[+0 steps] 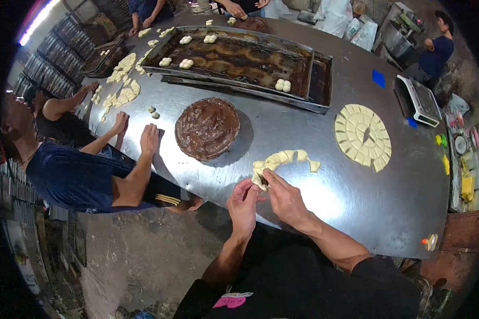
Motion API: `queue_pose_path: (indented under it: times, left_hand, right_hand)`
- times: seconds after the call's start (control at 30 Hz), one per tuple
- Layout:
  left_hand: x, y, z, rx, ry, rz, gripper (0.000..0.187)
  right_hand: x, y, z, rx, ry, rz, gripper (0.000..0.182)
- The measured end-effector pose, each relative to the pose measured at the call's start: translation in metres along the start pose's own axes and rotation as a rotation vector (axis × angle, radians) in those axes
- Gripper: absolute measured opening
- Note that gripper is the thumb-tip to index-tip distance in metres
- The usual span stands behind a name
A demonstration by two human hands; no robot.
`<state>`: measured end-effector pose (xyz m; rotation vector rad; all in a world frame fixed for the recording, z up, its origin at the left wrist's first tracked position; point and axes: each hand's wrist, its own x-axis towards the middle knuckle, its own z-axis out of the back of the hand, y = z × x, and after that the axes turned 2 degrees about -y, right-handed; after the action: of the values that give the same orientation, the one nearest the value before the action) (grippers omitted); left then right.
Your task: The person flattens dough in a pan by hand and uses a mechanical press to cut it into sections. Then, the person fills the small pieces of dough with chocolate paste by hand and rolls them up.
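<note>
Near the table's front edge, my left hand [243, 206] is closed on a small piece of dough [258, 181]. My right hand [286, 201] presses its fingertips into the same piece, where a bit of dark filling shows; its fingers are closed together. Just beyond my hands, a curved row of cut dough pieces [285, 157] lies on the metal. To the left of that row stands a round container heaped with brown paste [207, 127]. Over on the right lies a flat round of pale dough [356, 130], scored into several pieces.
A large baking tray [308, 74] with clusters of dough balls [283, 85] spans the back of the steel table [282, 119]. A digital scale [423, 101] sits at the right edge. Co-workers' hands [150, 139] rest at the left side, near scattered dough [126, 94].
</note>
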<state>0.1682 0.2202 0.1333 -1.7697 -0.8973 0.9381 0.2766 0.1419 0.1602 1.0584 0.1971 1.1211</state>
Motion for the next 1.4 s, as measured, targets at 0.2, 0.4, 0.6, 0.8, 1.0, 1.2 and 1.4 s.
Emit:
queue_pose_path:
  times: [0.2,0.4,0.6,0.8,1.0,1.2,1.4]
  left_hand:
    - [-0.004,-0.001,0.014,-0.062,0.147,-0.143,0.017]
    - [0.019,-0.001,0.028,-0.247,0.103,0.028,0.018]
    - [0.052,-0.005,0.053,-0.248,0.038,0.071,0.017]
    - [0.095,-0.009,0.085,-0.223,0.433,0.286,0.016]
    - [0.089,-0.009,0.068,-0.268,0.403,0.349,0.02]
    - [0.053,-0.003,0.038,-0.35,0.533,0.378,0.025]
    - [0.032,0.011,0.006,-0.292,0.639,0.471,0.029]
  right_hand:
    - [0.005,0.011,0.023,0.182,0.203,-0.213,0.027]
    - [0.026,0.018,-0.005,0.115,0.153,-0.085,0.03]
    - [0.052,0.017,-0.035,-0.067,0.209,0.015,0.031]
    - [0.083,0.019,-0.045,-0.007,0.174,-0.23,0.019]
    - [0.058,0.01,-0.042,0.029,0.025,-0.143,0.015]
    - [0.026,0.01,0.007,-0.154,0.038,0.093,0.017]
    - [-0.003,-0.009,0.042,-0.217,0.035,0.036,0.012]
